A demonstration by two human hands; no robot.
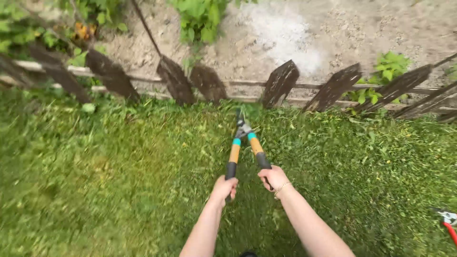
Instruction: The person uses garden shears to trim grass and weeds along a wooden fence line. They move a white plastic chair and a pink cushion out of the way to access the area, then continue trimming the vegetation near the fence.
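Left hand [223,187] was clenched on left black grip of hedge shears [244,145], right hand [273,177] clenched on right grip, thin bracelet [282,187] worn at that wrist. Shears were held low over grass [119,181], handles spread a bit, blades pointed at base of old wooden fence [281,83]. Red-handled pruner [448,222] was left lying far right. Sandy ground [285,28] seen beyond fence.

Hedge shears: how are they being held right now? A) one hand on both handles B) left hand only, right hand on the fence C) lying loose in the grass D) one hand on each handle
D: the left hand grips one black handle end of the hedge shears and the right hand grips the other, with the blades pointing toward the wooden fence.
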